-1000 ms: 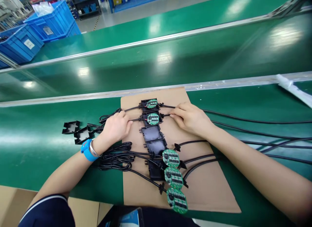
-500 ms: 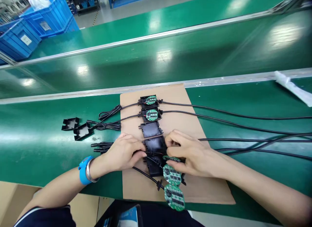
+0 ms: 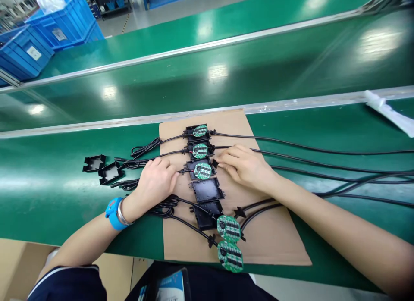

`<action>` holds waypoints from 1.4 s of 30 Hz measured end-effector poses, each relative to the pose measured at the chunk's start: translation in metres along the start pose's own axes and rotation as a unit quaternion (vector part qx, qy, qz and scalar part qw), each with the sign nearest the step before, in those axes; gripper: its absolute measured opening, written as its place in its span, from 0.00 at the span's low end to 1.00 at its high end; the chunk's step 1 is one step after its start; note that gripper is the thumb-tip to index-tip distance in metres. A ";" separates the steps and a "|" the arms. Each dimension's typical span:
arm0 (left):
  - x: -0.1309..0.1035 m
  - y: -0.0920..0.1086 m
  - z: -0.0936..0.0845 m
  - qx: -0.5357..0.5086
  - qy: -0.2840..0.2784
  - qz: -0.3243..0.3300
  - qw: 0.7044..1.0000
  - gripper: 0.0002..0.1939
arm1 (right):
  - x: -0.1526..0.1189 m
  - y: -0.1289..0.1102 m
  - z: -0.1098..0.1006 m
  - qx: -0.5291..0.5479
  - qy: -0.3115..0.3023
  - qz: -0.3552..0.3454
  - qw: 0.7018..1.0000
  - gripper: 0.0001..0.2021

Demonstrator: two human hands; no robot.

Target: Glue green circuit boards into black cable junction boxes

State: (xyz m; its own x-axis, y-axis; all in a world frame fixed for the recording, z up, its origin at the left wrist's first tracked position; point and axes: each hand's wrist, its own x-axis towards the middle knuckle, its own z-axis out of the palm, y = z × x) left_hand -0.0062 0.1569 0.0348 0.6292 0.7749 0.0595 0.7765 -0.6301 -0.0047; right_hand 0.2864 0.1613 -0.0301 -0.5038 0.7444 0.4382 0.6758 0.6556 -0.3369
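Note:
A green circuit board (image 3: 203,171) with black parts lies over the third black plastic case (image 3: 191,164) in a column of several. My left hand (image 3: 158,180) pinches the thin black cable (image 3: 181,171) on its left side. My right hand (image 3: 244,166) pinches the thicker cable by its black strain relief (image 3: 214,163) at the case's right edge. Two further boards, the upper (image 3: 200,151) and topmost (image 3: 200,130), rest on the cases above. Below, an open case (image 3: 207,190) has no board in it. Two wired boards, one (image 3: 229,228) overlapping another (image 3: 230,256), lie near the front.
A cardboard sheet (image 3: 265,245) lies under the cases on the green bench (image 3: 48,206). Two small black covers (image 3: 93,163) sit at left beside coiled cables (image 3: 145,148). Long cables (image 3: 323,161) run off right. A white plastic bag (image 3: 388,113) and blue bins (image 3: 64,23) are farther off.
Both hands have moved up and away from the front boards. One board with its cables has gone from the front group to the third case.

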 end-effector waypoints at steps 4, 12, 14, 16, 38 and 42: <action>-0.012 0.014 -0.013 -0.135 0.012 0.060 0.989 0.10 | -0.010 -0.034 -0.031 0.051 -0.034 0.015 0.998 0.07; -0.036 0.036 0.014 -0.249 -0.057 0.122 0.959 0.19 | -0.049 -0.096 -0.041 0.163 -0.225 0.059 0.959 0.11; -0.036 0.035 0.018 -0.252 -0.051 0.125 0.958 0.20 | -0.057 -0.097 -0.033 0.164 -0.198 0.034 0.966 0.08; -0.035 0.034 0.017 -0.263 -0.038 0.126 0.956 0.21 | -0.059 -0.095 -0.031 0.158 -0.175 0.014 0.972 0.09; -0.045 0.024 -0.009 -0.135 0.032 0.062 0.988 0.08 | -0.040 -0.050 -0.041 0.035 -0.030 -0.014 0.999 0.04; -0.061 0.031 -0.005 -0.166 -0.038 0.181 0.969 0.07 | -0.059 -0.068 -0.060 0.137 -0.167 -0.036 0.976 0.04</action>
State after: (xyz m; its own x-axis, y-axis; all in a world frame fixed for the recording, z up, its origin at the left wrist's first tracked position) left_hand -0.0205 0.0897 0.0360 0.8684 0.4943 0.0398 0.4594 -0.8321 0.3109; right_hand 0.3023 0.0655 0.0170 -0.7228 0.6651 0.1878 0.4860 0.6824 -0.5460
